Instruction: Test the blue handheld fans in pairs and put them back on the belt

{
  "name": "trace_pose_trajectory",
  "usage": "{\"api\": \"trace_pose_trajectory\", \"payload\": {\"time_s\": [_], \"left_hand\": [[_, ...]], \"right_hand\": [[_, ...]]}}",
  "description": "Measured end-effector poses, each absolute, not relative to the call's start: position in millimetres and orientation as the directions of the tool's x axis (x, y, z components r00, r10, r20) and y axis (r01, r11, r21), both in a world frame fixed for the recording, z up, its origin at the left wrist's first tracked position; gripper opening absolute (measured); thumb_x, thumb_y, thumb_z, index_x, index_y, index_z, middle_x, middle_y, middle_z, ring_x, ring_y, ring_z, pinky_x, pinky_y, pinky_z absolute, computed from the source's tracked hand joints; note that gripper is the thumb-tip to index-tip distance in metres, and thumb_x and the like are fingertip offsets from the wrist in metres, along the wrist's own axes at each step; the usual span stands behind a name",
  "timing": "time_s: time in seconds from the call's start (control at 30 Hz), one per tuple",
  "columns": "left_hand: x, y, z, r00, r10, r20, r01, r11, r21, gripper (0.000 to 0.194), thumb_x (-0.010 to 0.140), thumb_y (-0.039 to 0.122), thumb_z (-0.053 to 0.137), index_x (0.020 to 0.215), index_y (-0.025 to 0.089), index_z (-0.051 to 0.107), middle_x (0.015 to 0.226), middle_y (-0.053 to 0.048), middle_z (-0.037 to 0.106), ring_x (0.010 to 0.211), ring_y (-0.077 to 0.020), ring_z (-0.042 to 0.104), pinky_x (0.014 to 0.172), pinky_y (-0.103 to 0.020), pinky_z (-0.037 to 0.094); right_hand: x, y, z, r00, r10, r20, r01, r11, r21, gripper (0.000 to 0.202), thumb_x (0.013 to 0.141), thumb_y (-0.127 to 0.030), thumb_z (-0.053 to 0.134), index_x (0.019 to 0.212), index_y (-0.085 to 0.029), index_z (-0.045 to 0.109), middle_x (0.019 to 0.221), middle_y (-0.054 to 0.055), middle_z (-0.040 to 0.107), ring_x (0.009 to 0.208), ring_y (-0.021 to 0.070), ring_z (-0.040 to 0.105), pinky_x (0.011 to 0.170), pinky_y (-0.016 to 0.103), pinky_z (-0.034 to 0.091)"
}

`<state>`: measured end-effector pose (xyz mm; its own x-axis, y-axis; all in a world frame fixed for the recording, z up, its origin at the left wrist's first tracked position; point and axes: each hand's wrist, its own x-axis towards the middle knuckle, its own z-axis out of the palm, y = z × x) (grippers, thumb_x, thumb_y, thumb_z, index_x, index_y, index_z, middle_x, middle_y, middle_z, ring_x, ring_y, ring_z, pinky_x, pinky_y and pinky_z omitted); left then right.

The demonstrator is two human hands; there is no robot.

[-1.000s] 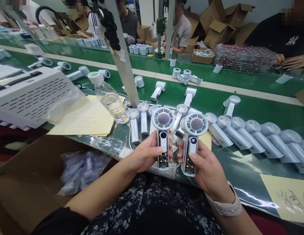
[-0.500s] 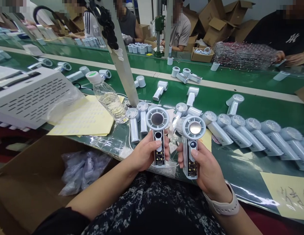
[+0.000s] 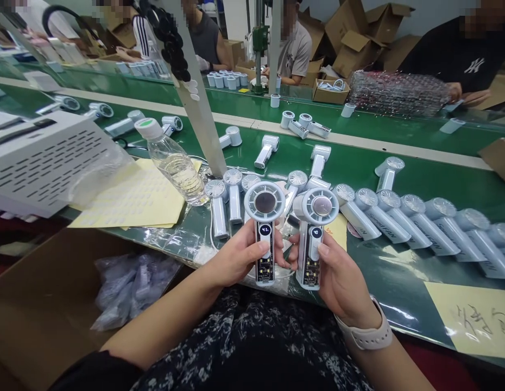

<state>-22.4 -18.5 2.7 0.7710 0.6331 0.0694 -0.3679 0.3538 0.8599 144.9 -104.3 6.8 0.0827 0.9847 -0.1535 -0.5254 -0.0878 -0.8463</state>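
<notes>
My left hand (image 3: 242,252) is closed round the handle of a light blue handheld fan (image 3: 264,202), its thumb by the button below a lit display. A second handheld fan (image 3: 320,206) is gripped upright in my right hand (image 3: 342,271), its thumb beside the button; that display is lit too. Both handles lack a front cover, so circuit boards show. The two fans stand side by side, slightly apart, above the table's near edge. Just behind them, more fans (image 3: 218,209) lie on the table, partly hidden by the ones I hold.
A row of fans (image 3: 415,217) leans along the right. To the left are a water bottle (image 3: 177,163), yellow paper (image 3: 126,201) and a vented metal box (image 3: 44,163). Below stands a carton (image 3: 44,293) with bagged items. A slanted post (image 3: 203,114) rises behind. Several people work across the green belt (image 3: 342,157).
The left fan's display has lit up, and the right one's reading changed from 20 to what looks like 40. The right fan is more upright. The whole view has shifted slightly.
</notes>
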Motion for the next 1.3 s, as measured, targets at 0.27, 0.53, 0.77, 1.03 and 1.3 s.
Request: {"api": "trace_pose_trajectory", "payload": {"time_s": [0.27,0.53,0.77,1.03,1.3], "left_hand": [[-26,-16,2,0.749,0.653,0.111,-0.356,0.255,0.899,0.033,0.087,0.035,0.063,0.113,0.018,0.05,0.094,-0.005,0.067,0.074,-0.0179,0.068,0.075,-0.038,0.055],[-29,-11,-4,0.678,0.735,0.004,-0.311,0.282,0.908,0.045,0.075,0.039,0.079,0.106,0.016,0.056,0.091,-0.006,0.069,0.073,-0.0189,0.069,0.071,-0.034,0.054],[-8,-16,-12,0.811,0.585,0.009,-0.436,0.594,0.676,0.062,0.064,0.075,0.07,0.084,0.017,0.063,0.087,-0.004,0.064,0.074,-0.0174,0.063,0.069,-0.033,0.055],[-14,-27,-34,0.881,0.469,0.067,-0.417,0.701,0.578,0.063,0.061,0.076,0.069,0.082,0.017,0.063,0.068,0.0,0.062,0.057,-0.0113,0.057,0.059,-0.024,0.049],[-41,-17,-41,0.904,0.424,0.06,-0.396,0.775,0.494,0.061,0.065,0.074,0.069,0.081,0.015,0.067,0.099,-0.01,0.069,0.094,-0.0232,0.067,0.087,-0.036,0.053]], "right_hand": [[145,-102,5,0.102,0.981,-0.165,-0.486,-0.095,-0.869,0.027,0.085,-0.044,0.067,0.094,-0.018,0.066,0.075,0.004,0.067,0.063,0.015,0.06,0.059,0.027,0.05],[149,-104,9,0.08,0.99,-0.119,-0.49,-0.065,-0.869,0.033,0.079,-0.042,0.074,0.101,-0.02,0.065,0.086,0.004,0.066,0.073,0.0175,0.061,0.068,0.032,0.053],[144,-102,6,-0.004,0.999,-0.033,-0.442,-0.031,-0.897,0.035,0.08,-0.045,0.07,0.106,-0.023,0.062,0.092,0.005,0.064,0.074,0.0196,0.06,0.067,0.036,0.053],[139,-105,3,-0.212,0.976,-0.045,-0.229,-0.095,-0.969,0.057,0.093,-0.043,0.059,0.144,-0.03,0.035,0.106,0.005,0.066,0.081,0.0195,0.065,0.076,0.038,0.055],[308,-33,61,0.427,0.902,0.065,0.436,-0.143,-0.889,0.012,0.087,-0.035,0.067,0.088,-0.025,0.073,0.068,0.003,0.066,0.06,0.017,0.061,0.056,0.033,0.044]]}}
